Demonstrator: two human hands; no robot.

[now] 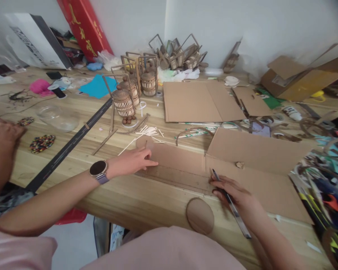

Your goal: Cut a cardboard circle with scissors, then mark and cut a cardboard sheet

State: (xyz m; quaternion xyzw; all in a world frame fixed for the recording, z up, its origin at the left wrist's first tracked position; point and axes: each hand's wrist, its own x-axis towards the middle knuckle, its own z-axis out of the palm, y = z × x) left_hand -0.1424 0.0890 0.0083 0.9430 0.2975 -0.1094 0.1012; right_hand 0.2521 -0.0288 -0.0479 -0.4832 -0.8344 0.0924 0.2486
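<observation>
A flattened cardboard sheet (259, 165) lies on the wooden table (146, 198) before me. My left hand (132, 161), with a smartwatch on its wrist, rests on the sheet's left end, fingers stretched out flat. My right hand (233, 193) is closed round a dark pen-like tool (231, 204), whose tip touches the cardboard near a fold. A cut-out cardboard disc (199, 216) lies at the table's near edge, just left of my right hand. Another disc (144, 142) lies beyond my left fingers.
Small woven wooden lanterns (126, 99) stand at centre back, with loose thin sticks (148, 131) before them. A long black ruler (70, 144) runs diagonally on the left. Another person's hand (1, 131) is at far left beside beads (42, 143). More cardboard (199, 101) and boxes (301, 80) lie behind.
</observation>
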